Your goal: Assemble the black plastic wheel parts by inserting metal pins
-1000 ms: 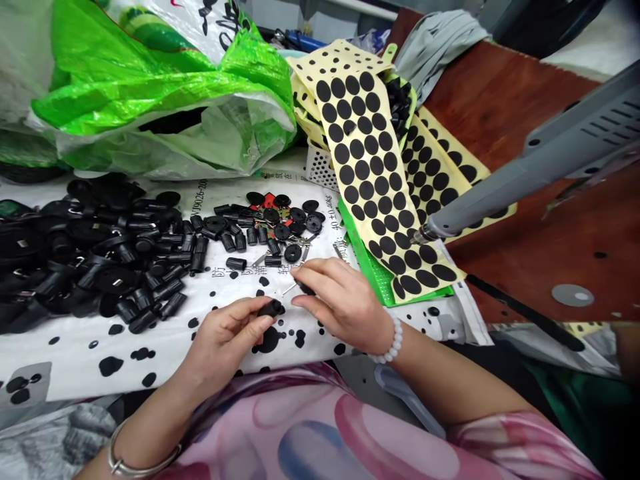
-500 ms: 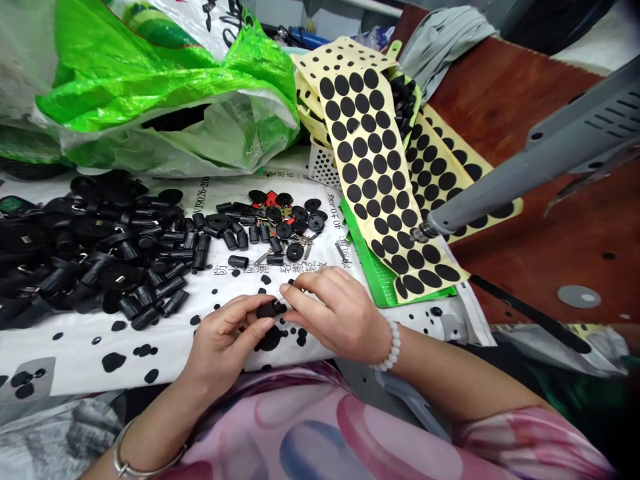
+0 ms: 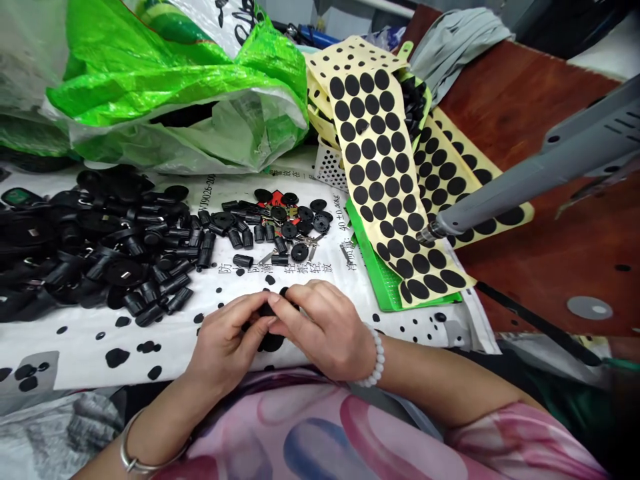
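- The left hand [image 3: 225,340] and right hand [image 3: 325,330] are close together, fingers curled in, thumbs and fingertips meeting in a pinch.
- Between them they hold a small black part [image 3: 270,309], mostly hidden by the fingers, so its exact shape cannot be told.
- The hands rest just above a printed white sheet [image 3: 100,353] on the table, which is scattered with black dots; one large black disc [image 3: 273,343] lies right under the fingers.
- Nearest above the hands lies a black plastic cylinder [image 3: 243,261], at the front of a small group of black parts and metal pins [image 3: 263,230].
- To the left of that group is a much larger heap of black parts [image 3: 110,253].
- Right of the hands, a yellow sticker sheet of black dots [image 3: 380,160] drapes over a green tray [image 3: 383,283] and a white perforated basket [image 3: 327,170].
- A second sticker sheet [image 3: 450,180] lies on the reddish-brown table [image 3: 550,267], under the tip of a grey power tool [image 3: 540,180].
- A green plastic bag [image 3: 165,87] sits at the far edge of the white sheet.
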`<state>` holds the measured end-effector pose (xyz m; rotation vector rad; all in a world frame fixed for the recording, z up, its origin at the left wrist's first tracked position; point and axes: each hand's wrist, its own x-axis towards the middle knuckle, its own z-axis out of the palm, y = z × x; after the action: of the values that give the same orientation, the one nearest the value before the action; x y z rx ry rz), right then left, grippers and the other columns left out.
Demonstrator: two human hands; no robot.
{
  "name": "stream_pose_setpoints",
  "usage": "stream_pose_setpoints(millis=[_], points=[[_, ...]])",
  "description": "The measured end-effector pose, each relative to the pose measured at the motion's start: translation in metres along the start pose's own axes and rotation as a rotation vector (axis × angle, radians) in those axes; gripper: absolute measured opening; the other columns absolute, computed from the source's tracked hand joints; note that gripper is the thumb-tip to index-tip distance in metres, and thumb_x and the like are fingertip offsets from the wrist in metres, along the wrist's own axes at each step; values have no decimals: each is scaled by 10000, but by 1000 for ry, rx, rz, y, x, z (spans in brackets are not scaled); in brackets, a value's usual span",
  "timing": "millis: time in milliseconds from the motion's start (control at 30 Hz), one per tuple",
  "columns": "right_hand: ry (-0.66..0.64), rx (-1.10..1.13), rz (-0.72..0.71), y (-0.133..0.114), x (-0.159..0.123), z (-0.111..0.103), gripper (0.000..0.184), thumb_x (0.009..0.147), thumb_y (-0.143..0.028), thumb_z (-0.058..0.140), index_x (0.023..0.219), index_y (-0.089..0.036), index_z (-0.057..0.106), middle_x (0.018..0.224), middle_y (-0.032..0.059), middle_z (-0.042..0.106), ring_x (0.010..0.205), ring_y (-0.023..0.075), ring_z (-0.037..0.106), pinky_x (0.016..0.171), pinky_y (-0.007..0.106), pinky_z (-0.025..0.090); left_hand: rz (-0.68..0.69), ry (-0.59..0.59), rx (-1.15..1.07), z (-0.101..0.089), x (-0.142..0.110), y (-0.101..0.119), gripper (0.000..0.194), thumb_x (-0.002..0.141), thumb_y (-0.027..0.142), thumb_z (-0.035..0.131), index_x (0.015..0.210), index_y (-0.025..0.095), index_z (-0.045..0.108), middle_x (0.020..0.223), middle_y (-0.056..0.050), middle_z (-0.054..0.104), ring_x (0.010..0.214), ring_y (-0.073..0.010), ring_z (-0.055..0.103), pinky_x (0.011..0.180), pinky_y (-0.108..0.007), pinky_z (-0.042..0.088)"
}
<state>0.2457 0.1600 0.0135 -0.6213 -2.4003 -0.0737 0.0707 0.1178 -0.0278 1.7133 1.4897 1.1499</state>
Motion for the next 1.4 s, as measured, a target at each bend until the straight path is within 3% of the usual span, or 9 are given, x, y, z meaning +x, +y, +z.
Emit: stream_pose_setpoints(millis=[133,233,300,533,700,967,1100,1200,1400], points=[[-28,337,79,3,5,-10,393,918,-368,526,1166,-63,524,1020,152,623,898,220,575,783,362,504,-93,2,-136,-3,-3,-2,252,805,283,603,1035,200,664,924,-45,722,756,-176,674,680,-261,550],[-1,653,194,9,9,-16,357,914,-284,553,1221,-111,493,1050,118,611,901,168,583,838,330,513,-151,-27,-283,-5,-4,-3,253,808,284,612,1039,189,654,880,-41,718,740,-170,669,662,-251,550],[19,724,264,10,10,-16,331,899,-264,576,1199,-136,519,1033,102,595,847,149,581,801,317,530,-151,-42,-339,-5,-4,-3,256,805,280,620,1039,182,653,868,-45,716,735,-171,664,682,-262,553],[60,679,255,4,13,-4,278,868,-303,615,1074,-118,590,963,103,555,851,163,563,756,295,545,-169,-51,-397,-5,-1,0,263,802,302,618,1032,181,659,898,-57,722,757,-180,674,697,-269,564],[66,636,249,0,15,3,355,863,-418,589,993,-89,618,1022,145,534,855,167,574,785,302,534,-186,-11,-369,-6,-2,-2,257,802,303,616,1023,181,664,901,-53,722,770,-179,675,691,-259,563],[69,695,215,6,16,1,501,861,-483,563,1137,-67,527,1039,172,600,1000,205,566,878,341,506,-195,4,-362,-5,-5,-2,230,799,298,635,1019,244,673,922,-14,720,790,-166,672,718,-243,548],[40,647,231,8,16,-7,464,889,-454,536,1111,-48,559,1053,187,585,999,208,566,871,341,508,-171,15,-316,-5,-6,-1,226,800,287,629,1010,212,670,882,-25,720,715,-157,665,626,-224,544],[-16,544,158,8,16,-8,441,899,-431,529,1075,-30,583,1025,185,600,972,218,571,858,346,511,-106,29,-270,-5,-6,-2,216,804,241,621,1014,219,666,891,-11,720,734,-145,664,655,-214,542],[-110,453,51,15,12,-7,249,953,-170,401,1115,-72,563,1050,139,636,943,194,576,842,335,499,58,-9,-149,-9,-6,0,214,798,189,632,1002,243,666,902,4,708,739,-128,655,700,-214,527]])
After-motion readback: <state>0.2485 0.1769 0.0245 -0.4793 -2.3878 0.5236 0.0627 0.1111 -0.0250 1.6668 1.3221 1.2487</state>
